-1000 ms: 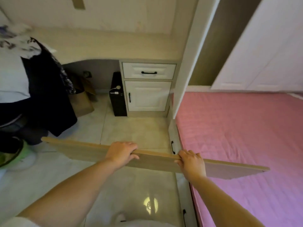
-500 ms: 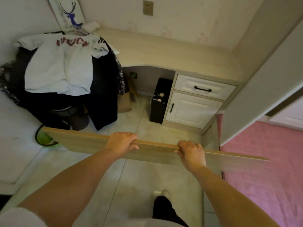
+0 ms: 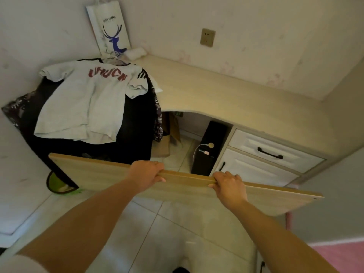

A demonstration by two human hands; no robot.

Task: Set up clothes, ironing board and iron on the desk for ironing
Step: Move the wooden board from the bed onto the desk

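Ironing board (image 3: 102, 175): plain wooden plank, held level across lower middle of frame, above floor, short of desk (image 3: 226, 95). I read step as carrying board to desk. Left hand (image 3: 146, 175) and right hand (image 3: 229, 185) both curl fingers over far edge, gripping it. Next move: lift, lay flat on desktop at centre right. White T-shirt (image 3: 84, 107) piled upper left beside desk; may crowd landing spot. Paper bag (image 3: 109, 26) in corner. No iron seen.

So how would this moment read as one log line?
step: carrying board | left hand: grips board | right hand: grips board | desk: not reached
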